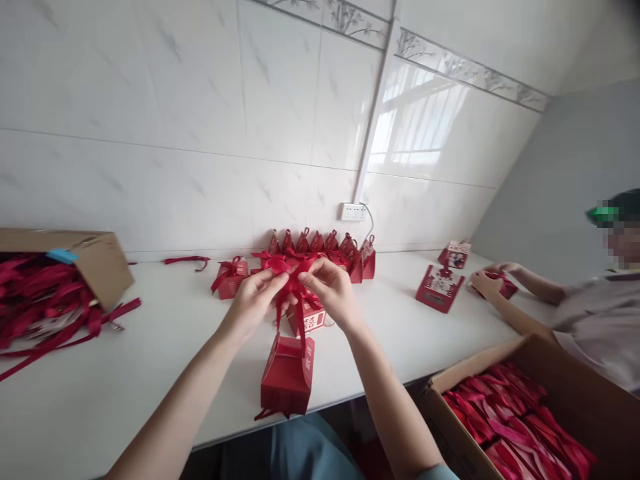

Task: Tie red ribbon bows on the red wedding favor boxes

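Note:
Both my hands are raised over the table, pinching a red ribbon [301,313] that forms loops between them. My left hand [257,291] grips the loop on the left, fingers closed. The loop on the right is pinched by my right hand [330,287]. Ribbon tails hang down toward a red gift box [285,380] at the table's front edge. Just behind the hands, a red box with white print [314,321] is partly hidden. A small red box with a bow [232,279] stands to the left.
Several red boxes [369,259] line the wall. A cardboard box [107,263] spilling ribbons stands left. A flat red card box [440,288] lies right, near another person's hands [487,283] holding a red box. An open carton [475,363] of red packages sits lower right. A socket strip [353,212] is on the wall.

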Demonstrator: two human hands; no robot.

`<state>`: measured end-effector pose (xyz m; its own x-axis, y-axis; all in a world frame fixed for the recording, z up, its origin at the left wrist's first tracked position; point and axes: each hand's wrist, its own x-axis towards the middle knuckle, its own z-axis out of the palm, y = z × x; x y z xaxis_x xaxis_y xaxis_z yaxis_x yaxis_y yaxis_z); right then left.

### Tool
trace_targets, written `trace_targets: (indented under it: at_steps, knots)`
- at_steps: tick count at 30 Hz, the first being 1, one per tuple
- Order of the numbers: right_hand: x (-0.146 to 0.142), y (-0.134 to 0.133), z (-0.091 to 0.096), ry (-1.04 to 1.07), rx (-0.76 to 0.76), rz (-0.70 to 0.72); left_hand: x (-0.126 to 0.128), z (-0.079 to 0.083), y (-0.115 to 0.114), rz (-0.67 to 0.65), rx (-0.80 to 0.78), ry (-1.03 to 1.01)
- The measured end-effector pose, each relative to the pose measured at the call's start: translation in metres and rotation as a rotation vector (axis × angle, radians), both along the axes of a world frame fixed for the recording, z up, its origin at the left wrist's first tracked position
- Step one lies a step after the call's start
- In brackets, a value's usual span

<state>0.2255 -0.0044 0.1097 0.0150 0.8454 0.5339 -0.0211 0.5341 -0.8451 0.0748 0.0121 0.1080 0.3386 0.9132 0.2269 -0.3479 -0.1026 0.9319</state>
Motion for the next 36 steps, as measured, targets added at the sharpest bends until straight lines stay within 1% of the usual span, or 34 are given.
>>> trace_targets:
  at_steps: [3, 6, 9, 11, 13, 14, 16, 19, 21, 22, 23, 24, 25, 27, 29, 30, 31, 33, 36]
  knots:
    - [0.005, -0.002, -0.003, -0.047, 0.071, -0.069, 0.011, 0.0, -0.003, 0.001, -0.076, -0.126]
    - [0.01, -0.01, -0.012, -0.151, 0.202, -0.101, 0.015, -0.003, -0.001, -0.014, -0.096, -0.172]
    - [0.014, -0.02, -0.023, -0.327, 0.355, -0.135, 0.013, -0.006, 0.001, -0.018, -0.035, -0.125]
    - [0.015, -0.025, -0.031, -0.419, 0.387, -0.148, 0.01, -0.007, 0.001, -0.004, 0.058, -0.033]
    - [0.016, -0.026, -0.037, -0.456, 0.363, -0.133, 0.007, -0.007, 0.001, 0.02, 0.202, 0.092]
    - [0.017, -0.025, -0.04, -0.437, 0.336, -0.116, 0.007, -0.006, 0.0, 0.029, 0.279, 0.157]
    - [0.017, -0.02, -0.045, -0.299, 0.252, -0.056, 0.005, -0.003, 0.0, 0.035, 0.414, 0.277]
    - [0.017, -0.011, -0.048, -0.017, 0.057, 0.122, 0.004, 0.002, 0.001, -0.007, 0.541, 0.42]
    - [0.016, -0.007, -0.048, 0.037, -0.067, 0.227, 0.002, 0.005, 0.004, -0.056, 0.596, 0.477]
    - [0.016, -0.007, -0.047, 0.022, -0.106, 0.245, 0.001, 0.006, 0.005, -0.079, 0.616, 0.496]
    - [0.015, -0.007, -0.047, -0.009, -0.122, 0.227, 0.001, 0.007, 0.006, -0.095, 0.635, 0.516]
    - [0.015, -0.008, -0.046, -0.054, -0.116, 0.179, 0.0, 0.007, 0.007, -0.106, 0.654, 0.538]
    - [0.014, -0.009, -0.046, -0.108, -0.093, 0.105, 0.0, 0.008, 0.008, -0.116, 0.673, 0.561]
    - [0.012, -0.011, -0.046, -0.243, -0.007, -0.101, 0.002, 0.007, 0.009, -0.131, 0.702, 0.593]
    - [0.009, -0.012, -0.048, -0.373, 0.088, -0.302, 0.004, 0.005, 0.011, -0.138, 0.71, 0.572]
    - [0.008, -0.012, -0.049, -0.413, 0.117, -0.371, 0.005, 0.003, 0.013, -0.136, 0.705, 0.541]
    - [0.006, -0.012, -0.051, -0.429, 0.129, -0.41, 0.006, 0.0, 0.014, -0.128, 0.697, 0.504]
    - [0.002, -0.013, -0.052, -0.383, 0.099, -0.399, 0.007, -0.006, 0.017, -0.109, 0.683, 0.433]
    - [0.001, -0.016, -0.052, -0.198, 0.008, -0.255, 0.008, -0.014, 0.021, -0.073, 0.676, 0.352]
